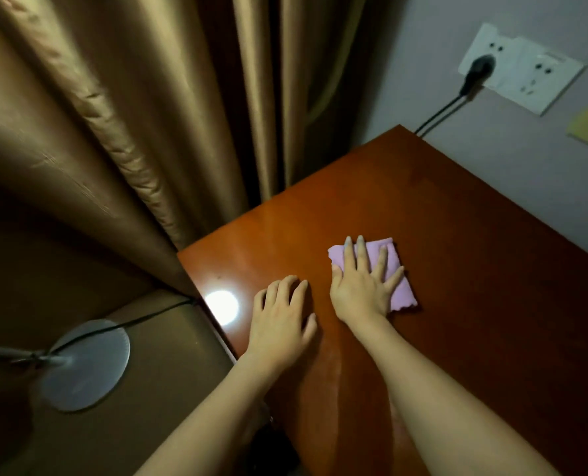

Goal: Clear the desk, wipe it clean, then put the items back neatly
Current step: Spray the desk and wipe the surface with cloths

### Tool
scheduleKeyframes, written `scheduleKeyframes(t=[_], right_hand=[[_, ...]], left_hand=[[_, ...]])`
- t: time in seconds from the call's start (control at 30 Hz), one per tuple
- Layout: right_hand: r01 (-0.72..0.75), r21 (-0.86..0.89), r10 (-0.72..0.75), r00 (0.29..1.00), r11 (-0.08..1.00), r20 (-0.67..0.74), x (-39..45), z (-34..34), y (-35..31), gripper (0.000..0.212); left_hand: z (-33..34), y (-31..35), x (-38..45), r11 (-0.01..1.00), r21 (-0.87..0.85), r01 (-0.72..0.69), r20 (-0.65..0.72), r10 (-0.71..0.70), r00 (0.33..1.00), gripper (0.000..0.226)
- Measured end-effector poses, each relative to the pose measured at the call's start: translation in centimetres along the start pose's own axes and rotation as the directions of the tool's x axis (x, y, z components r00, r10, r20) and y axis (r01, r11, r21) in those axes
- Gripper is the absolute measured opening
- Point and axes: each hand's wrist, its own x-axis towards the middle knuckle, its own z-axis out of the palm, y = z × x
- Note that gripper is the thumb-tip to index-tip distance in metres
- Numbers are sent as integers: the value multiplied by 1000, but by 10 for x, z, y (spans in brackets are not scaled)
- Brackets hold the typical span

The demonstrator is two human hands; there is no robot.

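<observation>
A folded pink cloth (pixel 401 290) lies on the reddish-brown wooden desk (pixel 474 269). My right hand (pixel 363 285) presses flat on the cloth with its fingers spread and straight. My left hand (pixel 282 321) rests palm down on the bare desk just left of it, near the desk's left edge, fingers slightly bent and holding nothing. No other items stand on the visible desktop.
A bright light reflection (pixel 221 306) shines on the desk's left corner. Brown curtains (pixel 121 132) hang at the left and behind. A round lamp base (pixel 86 365) with a cable stands on the floor at left. A wall socket (pixel 519 68) with a black plug sits above the desk.
</observation>
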Motion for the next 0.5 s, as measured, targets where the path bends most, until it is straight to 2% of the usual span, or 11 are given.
scheduleKeyframes(t=[0.23, 0.5], right_hand=[[77, 8, -76, 997, 997, -15, 68, -7, -83, 59], [191, -10, -191, 981, 982, -20, 107, -11, -137, 56]], left_hand=[[-15, -71, 47, 999, 2, 44, -79, -44, 996, 58], [-29, -107, 69, 997, 5, 79, -127, -77, 989, 55]])
